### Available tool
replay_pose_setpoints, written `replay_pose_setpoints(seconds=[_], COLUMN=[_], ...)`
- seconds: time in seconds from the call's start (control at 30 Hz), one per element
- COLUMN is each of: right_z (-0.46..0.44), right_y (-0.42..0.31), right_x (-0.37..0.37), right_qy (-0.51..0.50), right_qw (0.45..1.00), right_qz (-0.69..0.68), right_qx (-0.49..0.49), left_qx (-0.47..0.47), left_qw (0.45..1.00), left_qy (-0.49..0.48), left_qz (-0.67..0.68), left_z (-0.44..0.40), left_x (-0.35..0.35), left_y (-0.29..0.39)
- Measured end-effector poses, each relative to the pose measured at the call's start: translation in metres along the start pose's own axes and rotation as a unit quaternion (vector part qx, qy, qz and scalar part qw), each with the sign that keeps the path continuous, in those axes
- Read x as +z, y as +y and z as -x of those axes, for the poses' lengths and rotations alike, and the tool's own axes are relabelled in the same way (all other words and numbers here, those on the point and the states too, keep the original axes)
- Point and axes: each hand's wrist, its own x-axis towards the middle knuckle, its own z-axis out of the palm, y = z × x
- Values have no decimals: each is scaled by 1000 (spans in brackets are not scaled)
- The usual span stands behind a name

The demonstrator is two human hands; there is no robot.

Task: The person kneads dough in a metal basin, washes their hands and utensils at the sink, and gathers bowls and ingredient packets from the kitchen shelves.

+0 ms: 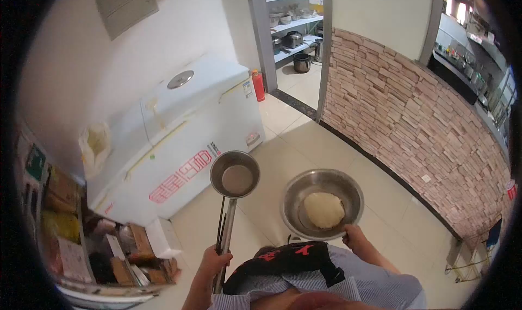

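My left hand (pixel 215 260) is closed around the long handle of a metal ladle-like pan (pixel 235 180), its round bowl facing up. Thin dark sticks (pixel 221 226), perhaps chopsticks, run alongside that handle in the same grip. With my right hand (pixel 359 241) I grip the near right rim of a wide metal basin (pixel 292 209). A pale, rounded lump of dough (pixel 324 210) lies inside the basin. Both vessels are held out in front of my body, above the floor, apart from each other.
A white chest freezer (pixel 185 147) stands along the left wall, with a metal lid (pixel 180 79) on top. Boxes and bags fill a rack (pixel 117 250) at lower left. A fire extinguisher (pixel 258 85) is beside the doorway. A brick-patterned low wall (pixel 402 125) borders the right.
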Motion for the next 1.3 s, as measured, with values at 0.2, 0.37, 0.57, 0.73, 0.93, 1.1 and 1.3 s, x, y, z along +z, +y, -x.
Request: replay_pose_setpoints(seconds=[0.2,0.37,0.57,0.73,0.93,1.1,1.3], right_z=[-122,-221,-296,-407,-515,-622,-756], right_y=[-165,-268,-385,-483,-648,-778,-893], right_x=[119,192,216,243,269,309,349], right_qy=[-73,-88,-43,38,73,45,39], right_qw=[993,990,880,988,989,978,977], right_qz=[-83,-12,295,-150,-129,-202,-209], right_qx=[-29,-114,-371,-23,-7,35,-3], left_qx=[8,43,46,43,31,33,48], left_qw=[998,996,996,990,992,993,991], left_qy=[-35,-59,-68,-136,-114,-108,-124], left_qz=[59,50,-20,9,43,24,21], left_z=[-175,-341,-557,-712,-865,-969,-1112], left_x=[-13,-39,-52,-43,-6,9,36], left_y=[115,202,321,432,517,610,701])
